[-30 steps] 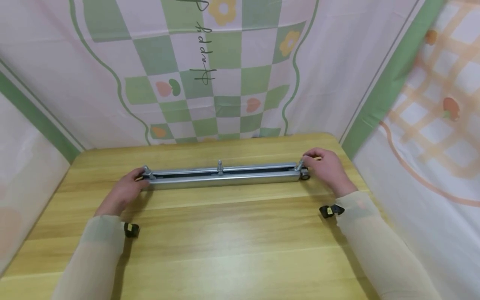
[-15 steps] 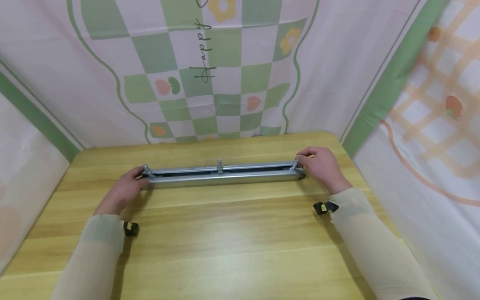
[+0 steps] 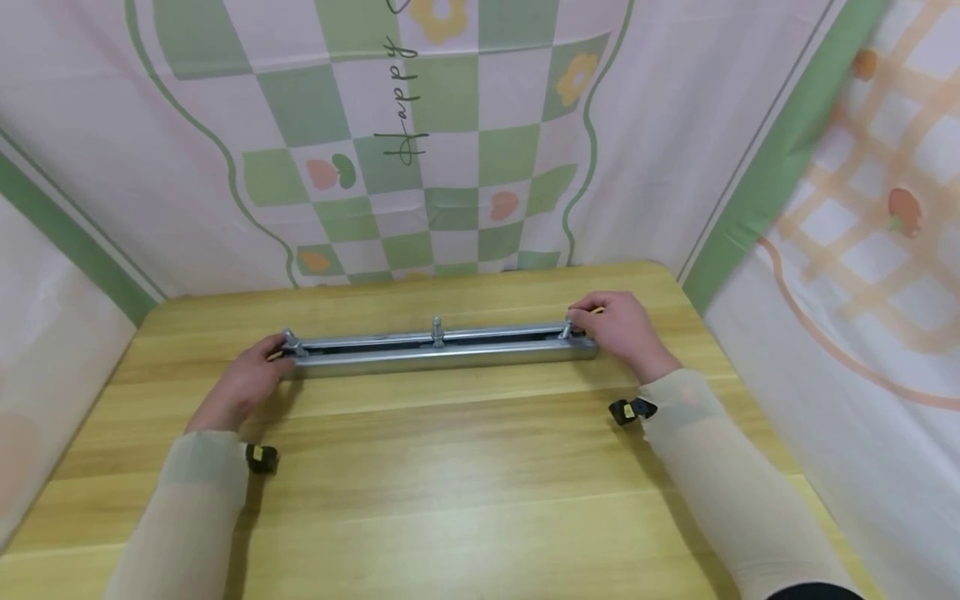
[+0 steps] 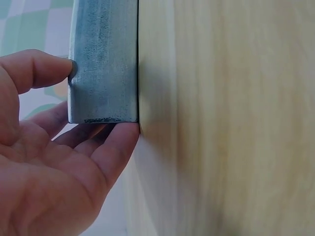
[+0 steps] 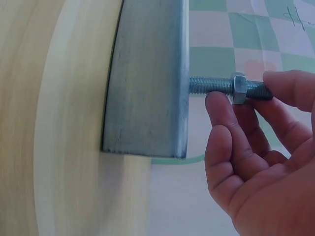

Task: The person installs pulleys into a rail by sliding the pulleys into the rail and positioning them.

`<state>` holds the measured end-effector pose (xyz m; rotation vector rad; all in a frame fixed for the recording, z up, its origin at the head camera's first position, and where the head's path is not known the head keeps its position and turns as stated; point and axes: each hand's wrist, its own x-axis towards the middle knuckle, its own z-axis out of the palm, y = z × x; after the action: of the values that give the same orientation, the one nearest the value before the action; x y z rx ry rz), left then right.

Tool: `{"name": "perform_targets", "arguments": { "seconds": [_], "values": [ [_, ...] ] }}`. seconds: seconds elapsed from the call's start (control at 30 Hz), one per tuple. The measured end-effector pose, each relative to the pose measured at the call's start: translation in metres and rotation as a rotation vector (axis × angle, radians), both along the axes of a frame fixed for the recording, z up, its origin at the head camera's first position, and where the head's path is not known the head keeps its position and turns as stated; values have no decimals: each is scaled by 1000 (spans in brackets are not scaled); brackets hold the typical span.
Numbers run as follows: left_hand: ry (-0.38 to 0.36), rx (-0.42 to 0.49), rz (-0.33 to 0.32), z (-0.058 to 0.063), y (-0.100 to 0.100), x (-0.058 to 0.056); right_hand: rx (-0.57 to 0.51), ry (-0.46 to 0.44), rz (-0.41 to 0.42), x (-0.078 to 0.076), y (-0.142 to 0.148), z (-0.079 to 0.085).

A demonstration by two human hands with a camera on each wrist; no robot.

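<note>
A long galvanized steel channel (image 3: 442,360) lies across the table with its slot facing up. Threaded bolts rise from the slot: a left bolt (image 3: 292,341), a middle bolt (image 3: 438,330) and a right bolt (image 3: 566,331). My left hand (image 3: 247,379) holds the channel's left end, thumb on the upper edge and fingertips against the end face, as the left wrist view shows. At the other end my right hand (image 5: 266,147) pinches the right bolt's tip above a hex nut (image 5: 239,88), with bent fingers along the shank. Whatever carries this bolt is hidden inside the channel.
The wooden table (image 3: 450,475) extends in front of the channel. Behind it hangs a green-and-white checkered curtain (image 3: 450,167), with more printed cloth (image 3: 862,292) at the right side.
My right hand has moved left with the right bolt along the slot. The dark roller that stuck out of the channel's right end has gone inside. The left hand keeps its place.
</note>
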<state>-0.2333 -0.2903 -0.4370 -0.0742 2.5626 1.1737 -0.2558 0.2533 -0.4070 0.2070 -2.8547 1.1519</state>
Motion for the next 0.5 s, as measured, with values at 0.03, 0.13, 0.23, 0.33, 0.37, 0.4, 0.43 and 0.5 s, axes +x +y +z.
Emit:
{"name": "perform_targets", "arguments": {
  "seconds": [0.03,0.13,0.23,0.33,0.37,0.4,0.43,0.5],
  "values": [
    [0,1,2,0,0,0,-4,1,6,0,-1,0],
    [-1,8,6,-1,1,0,0,3,9,0,-2,0],
    [0,22,12,-2,3,0,3,-2,-10,1,0,-1],
    [-2,35,16,-2,4,0,1,-9,-19,1,2,-4],
    [-3,38,16,-2,5,0,-1,-12,-21,1,2,-5],
    [-5,42,15,-1,5,0,-2,-14,-19,1,2,-5],
    [-6,45,15,-1,5,1,-3,-17,-19,1,2,-6],
    [-8,46,11,-1,5,1,-3,-18,-21,1,2,-7]
  ]
}}
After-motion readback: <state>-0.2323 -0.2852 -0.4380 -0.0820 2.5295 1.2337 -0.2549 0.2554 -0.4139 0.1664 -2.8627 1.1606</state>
